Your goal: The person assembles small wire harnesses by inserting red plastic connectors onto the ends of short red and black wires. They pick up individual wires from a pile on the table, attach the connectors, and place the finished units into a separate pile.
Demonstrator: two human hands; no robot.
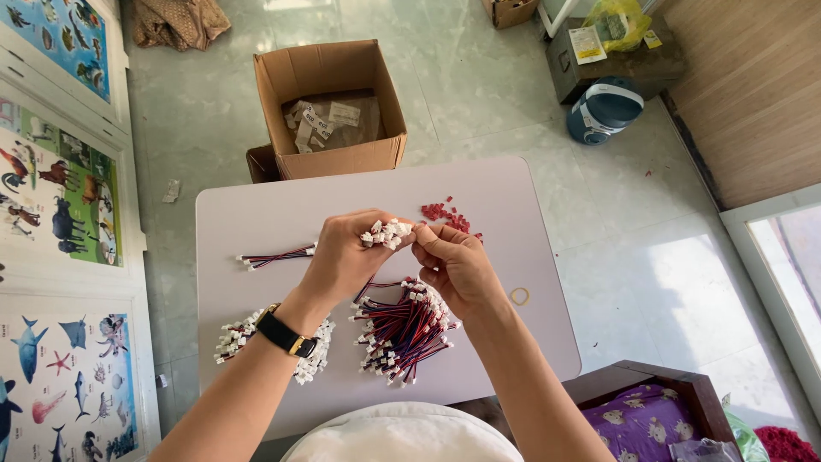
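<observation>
My left hand is closed around a bunch of red-and-black wires, their white connectors sticking out at the fingertips. My right hand pinches at those connectors from the right. Under both hands, on the white table, lies a pile of wire leads with white plugs. A small bundle of wires lies to the left. Another heap of white-plugged leads lies under my left wrist, which wears a black watch. A scatter of small red pieces sits just beyond my right hand.
A yellow rubber band lies at the table's right. An open cardboard box stands on the floor beyond the table. A blue-and-white appliance and a dark crate are at far right. Animal posters line the left; a wooden box with purple cloth sits near right.
</observation>
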